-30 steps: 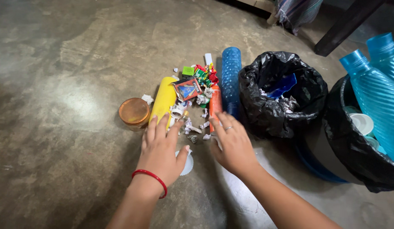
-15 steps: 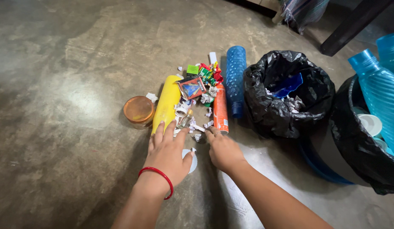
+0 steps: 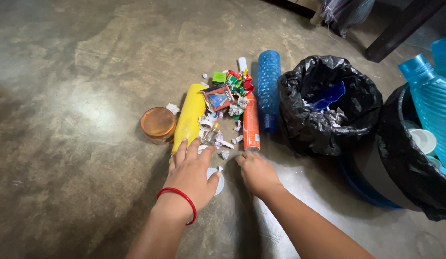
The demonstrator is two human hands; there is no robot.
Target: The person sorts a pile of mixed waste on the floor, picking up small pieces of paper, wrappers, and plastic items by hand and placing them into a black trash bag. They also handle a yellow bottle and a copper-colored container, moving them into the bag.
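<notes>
A small heap of packaging lies on the concrete floor [image 3: 79,96]. A flat rectangular packet [image 3: 217,98], red-edged with a blue and grey face, rests against the upper end of a yellow bottle [image 3: 189,117]. Just above it sits a small green square box [image 3: 219,77], and beside that a bunch of crumpled red and green wrappers [image 3: 238,82]. A white stick-shaped piece [image 3: 242,64] lies at the top. An orange cylindrical can [image 3: 251,123] with white print lies beside a blue bottle [image 3: 268,86]. No signs or screens show.

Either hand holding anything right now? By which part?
Nothing clearly held. Left hand lies flat over a white lid on the floor; right hand is curled by paper scraps, contents unclear.
</notes>
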